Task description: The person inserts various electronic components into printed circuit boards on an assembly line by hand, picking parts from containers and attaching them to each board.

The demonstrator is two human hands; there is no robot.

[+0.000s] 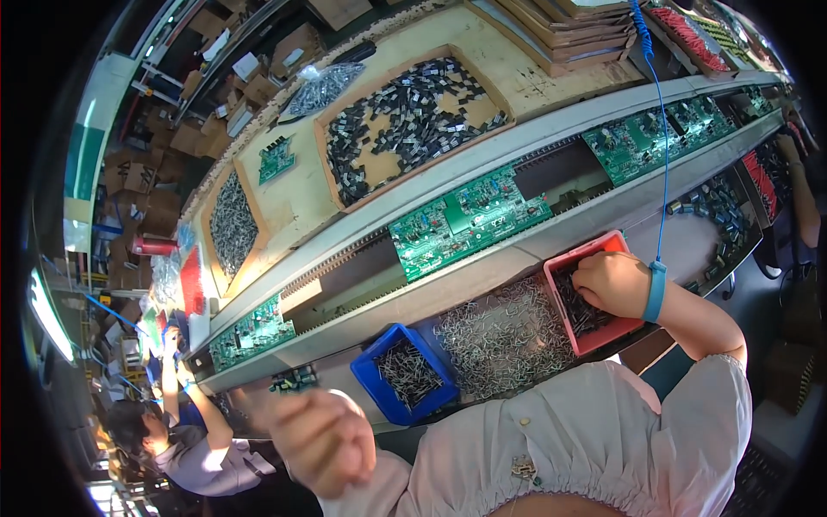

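red bin (603, 338): shallow rectangular plastic tray on the bench, just right of the loose heap of wire parts; long axis runs up-down, slightly tilted.
dark parts (579, 312): small black leaded components, a jumbled layer inside the red bin.
right hand (610, 283): on the red bin's upper end, fingers curled down into the dark parts; grip looks pressed together, but what it pinches I cannot tell. Nearer hand by far.
wrist strap (656, 291): blue band on the right wrist, coiled blue cord rising from it.
left hand (320, 438): well left of the red bin, low, blurred, loosely fisted; grip state cannot tell.
blue bin (379, 389): left of the red bin beyond the heap, holds thin metal leads.
wire parts (500, 336): silvery, springy, loose.
circuit board (469, 220): green, flat, on the conveyor rail above the red bin.
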